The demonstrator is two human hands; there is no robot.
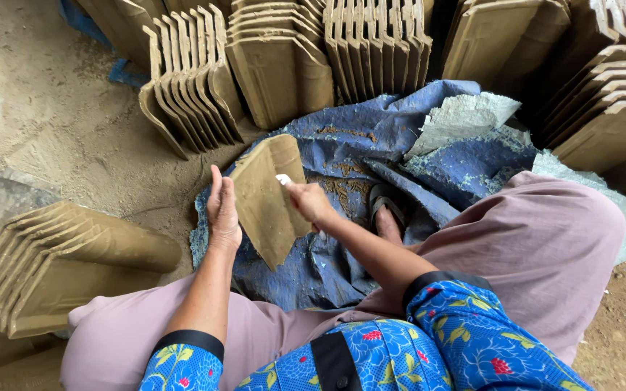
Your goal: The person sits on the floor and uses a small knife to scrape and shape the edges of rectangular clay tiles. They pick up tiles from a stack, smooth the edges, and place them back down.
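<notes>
While the blue floral sleeves with black cuffs fill the bottom of the view, both forearms reach forward over knees clothed in loose mauve fabric. Between them, an unfired clay tile stands on edge, tilted, its lower corner resting on the blue tarpaulin. This tile is dull khaki, smooth and matte, roughly rectangular with a notched upper corner and a raised lip along its edges. The left hand lies flat against the tile's left edge, fingers straight and together pointing upward, bracing it rather than wrapping around it. The right hand is curled closed around a small pale tool, whose tip meets the tile's upper right face; the tile sits directly between the two hands, touching both. Just beyond the right hand, a sandalled foot rests on the crumpled tarpaulin, which is spotted with clay crumbs and grey dried crusts. To the left, on the sandy floor, a leaning row of similar tiles lies stacked face to face. Farther back, more tiles stand on edge in tight ribbed ranks, and further stacks rise at the right, all the same soft clay colour.
</notes>
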